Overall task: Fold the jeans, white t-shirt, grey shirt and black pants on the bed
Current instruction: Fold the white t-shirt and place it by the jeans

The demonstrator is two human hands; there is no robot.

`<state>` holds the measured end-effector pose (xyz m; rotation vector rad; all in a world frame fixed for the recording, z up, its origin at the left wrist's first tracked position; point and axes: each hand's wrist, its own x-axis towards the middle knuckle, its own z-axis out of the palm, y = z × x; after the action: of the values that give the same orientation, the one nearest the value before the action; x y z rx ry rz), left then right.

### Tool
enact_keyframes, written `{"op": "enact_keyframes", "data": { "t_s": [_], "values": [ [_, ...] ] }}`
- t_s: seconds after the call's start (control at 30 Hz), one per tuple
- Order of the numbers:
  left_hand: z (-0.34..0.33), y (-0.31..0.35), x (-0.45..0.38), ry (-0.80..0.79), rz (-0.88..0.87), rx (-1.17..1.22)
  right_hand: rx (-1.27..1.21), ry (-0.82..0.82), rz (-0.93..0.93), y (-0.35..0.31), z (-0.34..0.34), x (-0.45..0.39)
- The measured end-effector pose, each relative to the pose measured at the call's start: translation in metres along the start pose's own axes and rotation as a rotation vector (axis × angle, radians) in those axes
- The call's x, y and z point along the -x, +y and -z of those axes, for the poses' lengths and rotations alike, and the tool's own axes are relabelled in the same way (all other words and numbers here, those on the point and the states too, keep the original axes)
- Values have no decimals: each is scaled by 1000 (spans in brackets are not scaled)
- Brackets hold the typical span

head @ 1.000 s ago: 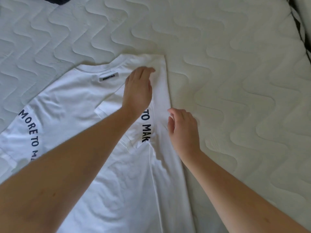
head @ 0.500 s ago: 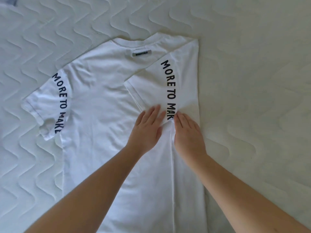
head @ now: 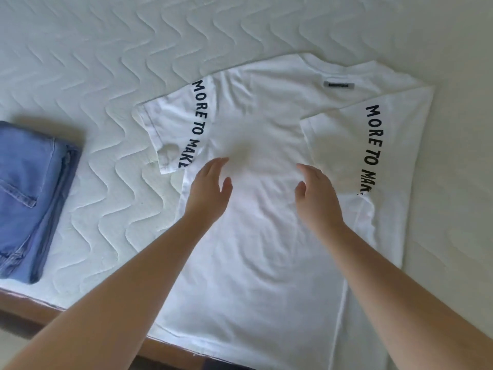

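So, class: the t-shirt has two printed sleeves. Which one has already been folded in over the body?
The sleeve on the picture's right, beside the right hand. It lies over the t-shirt; the other sleeve sticks out onto the mattress.

Soft, even daylight washes my view; my left hand [head: 208, 190] and right hand [head: 317, 198] are slightly motion-blurred, and the white t-shirt [head: 266, 236] looks nearly overexposed.

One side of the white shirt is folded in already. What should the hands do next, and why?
Probably the left hand should reach for the left sleeve and fold that side inward. The t-shirt's right side already lies folded over, while the left sleeve still lies spread out on the bed. Both hands are open above the shirt's middle, the right hand included.
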<state>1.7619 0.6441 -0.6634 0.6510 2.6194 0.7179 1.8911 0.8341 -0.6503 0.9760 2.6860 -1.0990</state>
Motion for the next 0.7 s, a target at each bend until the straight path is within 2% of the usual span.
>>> {"op": "enact_keyframes", "data": {
  "t_s": [0.13,0.23,0.33,0.47,0.6,0.7],
  "values": [
    [26,-49,10,247,238,150,-170,-138,-58,-34,-31,-9],
    [40,-73,2,409,489,278,-321,-188,-151,-56,-50,-19],
    [54,-88,-23,351,700,554,-464,-232,-225,-72,-63,-28],
    [75,-98,-57,168,860,823,-608,-280,-359,-86,-73,-39],
    [82,-98,-80,85,893,1036,-682,-256,-418,-106,-82,-55],
    [83,-91,-91,24,831,929,-691,-228,-480,-119,-90,-71]
  ]
}}
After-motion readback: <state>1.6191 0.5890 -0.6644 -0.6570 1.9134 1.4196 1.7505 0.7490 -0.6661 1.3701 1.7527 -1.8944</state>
